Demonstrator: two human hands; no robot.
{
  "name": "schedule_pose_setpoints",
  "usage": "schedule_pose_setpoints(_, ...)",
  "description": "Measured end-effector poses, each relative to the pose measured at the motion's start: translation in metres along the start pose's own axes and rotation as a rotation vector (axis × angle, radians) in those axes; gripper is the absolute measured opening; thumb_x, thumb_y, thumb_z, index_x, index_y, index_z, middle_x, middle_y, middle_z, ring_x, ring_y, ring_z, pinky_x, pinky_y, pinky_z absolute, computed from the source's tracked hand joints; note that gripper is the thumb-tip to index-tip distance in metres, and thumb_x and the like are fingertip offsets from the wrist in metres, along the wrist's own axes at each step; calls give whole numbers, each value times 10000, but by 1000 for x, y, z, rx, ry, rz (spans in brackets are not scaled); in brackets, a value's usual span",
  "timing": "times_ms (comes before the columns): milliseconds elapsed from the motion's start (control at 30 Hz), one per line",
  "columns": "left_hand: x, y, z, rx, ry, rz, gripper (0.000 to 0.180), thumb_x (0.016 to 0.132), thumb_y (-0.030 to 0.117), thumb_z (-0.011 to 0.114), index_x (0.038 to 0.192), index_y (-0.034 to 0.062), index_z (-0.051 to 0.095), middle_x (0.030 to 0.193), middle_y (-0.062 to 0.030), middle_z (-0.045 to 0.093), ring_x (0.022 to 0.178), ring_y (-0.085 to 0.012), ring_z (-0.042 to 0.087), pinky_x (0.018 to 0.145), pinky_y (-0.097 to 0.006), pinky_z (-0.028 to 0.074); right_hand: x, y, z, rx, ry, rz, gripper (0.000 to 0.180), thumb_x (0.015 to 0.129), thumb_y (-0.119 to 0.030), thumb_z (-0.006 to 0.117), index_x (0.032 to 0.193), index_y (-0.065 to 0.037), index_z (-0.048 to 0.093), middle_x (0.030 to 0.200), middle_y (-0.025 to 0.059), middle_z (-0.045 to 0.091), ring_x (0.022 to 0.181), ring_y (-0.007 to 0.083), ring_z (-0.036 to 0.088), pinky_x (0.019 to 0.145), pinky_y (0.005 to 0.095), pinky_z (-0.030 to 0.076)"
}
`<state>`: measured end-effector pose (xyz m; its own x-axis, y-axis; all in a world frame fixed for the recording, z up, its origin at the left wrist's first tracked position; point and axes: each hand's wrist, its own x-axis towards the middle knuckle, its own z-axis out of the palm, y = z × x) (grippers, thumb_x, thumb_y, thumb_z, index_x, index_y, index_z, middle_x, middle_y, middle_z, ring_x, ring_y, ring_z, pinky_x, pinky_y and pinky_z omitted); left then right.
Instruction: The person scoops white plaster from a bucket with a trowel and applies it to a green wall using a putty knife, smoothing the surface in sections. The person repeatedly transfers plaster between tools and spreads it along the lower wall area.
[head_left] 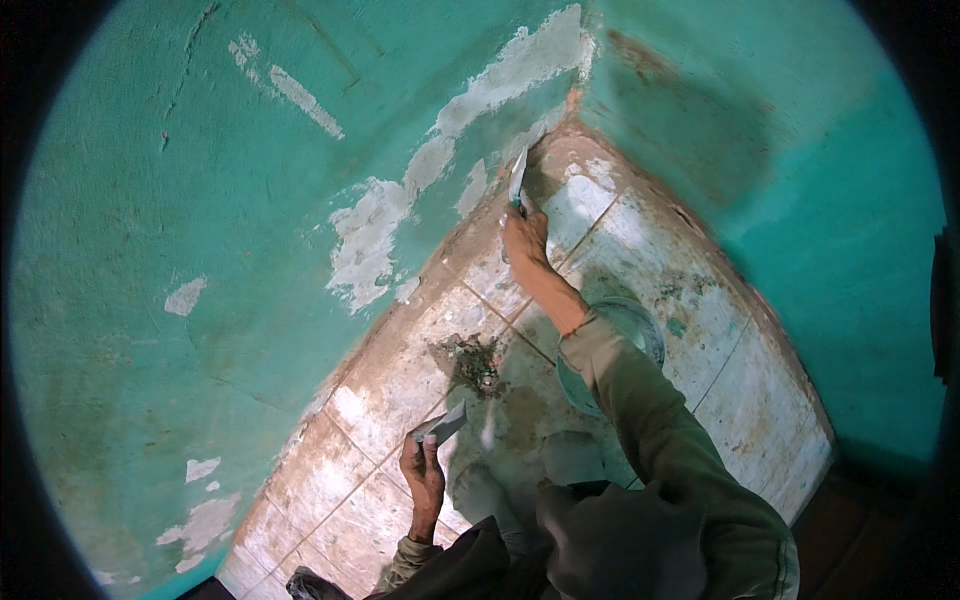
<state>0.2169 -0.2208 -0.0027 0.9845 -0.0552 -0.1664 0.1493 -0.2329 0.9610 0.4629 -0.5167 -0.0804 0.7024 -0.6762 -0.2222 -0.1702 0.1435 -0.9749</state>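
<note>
Out ahead, my right hand [527,238] is closed round the handle of a putty knife [518,176]. Its pale blade points up toward the foot of the left wall, close to the room's corner; whether it touches the wall I cannot tell. My left hand [424,480], lower and nearer to me, grips a flat grey scraper blade [443,424] between thumb and fingers. Most of that tool's grip is hidden by the hand. Pale filler patches [368,232] run along the green left wall [240,210] up to the corner.
A bucket [656,335] stands on the floor, partly covered by my right forearm. A heap of crumbled debris [475,363] lies on the stained tiles [370,405] between my hands. The right wall [850,220] is green too and meets the left one at the corner.
</note>
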Motion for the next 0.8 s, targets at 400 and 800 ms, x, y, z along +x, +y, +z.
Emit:
schedule_pose_setpoints(400,-3,6,-7,68,9,-31,287,1016,235,502,1119,-15,599,1014,-87,620,938,-154,547,857,-298,445,-45,-36,47,134,-222,24,618,950,-226,592,1469,-26,322,770,43,516,604,148,517,553,304,474)
schedule_pose_setpoints(800,-10,5,-3,-8,32,-28,289,1010,234,518,1127,-18,598,1013,-82,622,912,-148,549,839,-292,445,-38,-63,7,330,-173,220,309,943,-171,604,1226,-73,531,790,37,559,588,108,561,416,269,425)
